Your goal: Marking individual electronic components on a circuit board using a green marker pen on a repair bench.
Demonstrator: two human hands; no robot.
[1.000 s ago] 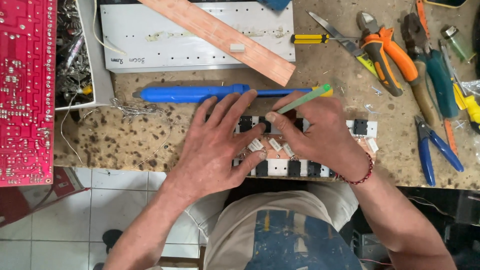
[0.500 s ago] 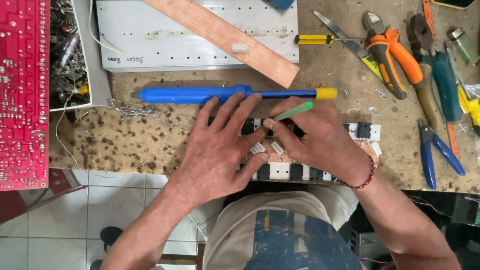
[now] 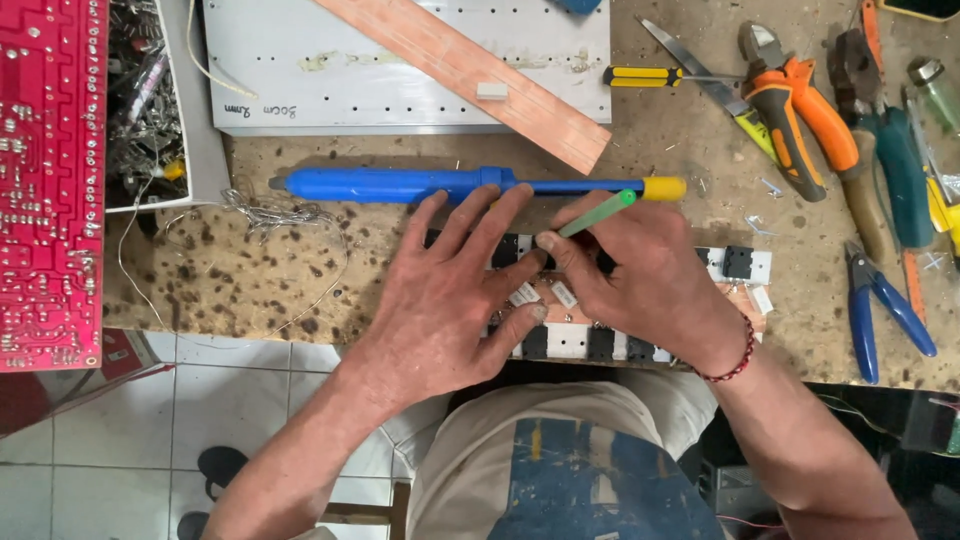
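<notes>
Speckled tabletop [image 3: 250,270], cluttered. My left hand [image 3: 455,290] presses flat, fingers spread, on a long component strip [image 3: 745,265] at the near edge. My right hand [image 3: 650,275] pinches a green tool [image 3: 597,214] over the strip. Blue desoldering pump [image 3: 420,185] just beyond; pliers [image 3: 800,110] far right, red circuit board [image 3: 45,180] left.

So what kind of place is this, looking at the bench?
Most likely an electronics repair or hobby workbench. A red circuit board lies at one edge, a blue desoldering pump sits above the hands, and pliers and cutters are scattered on the scorched, speckled benchtop.
</notes>
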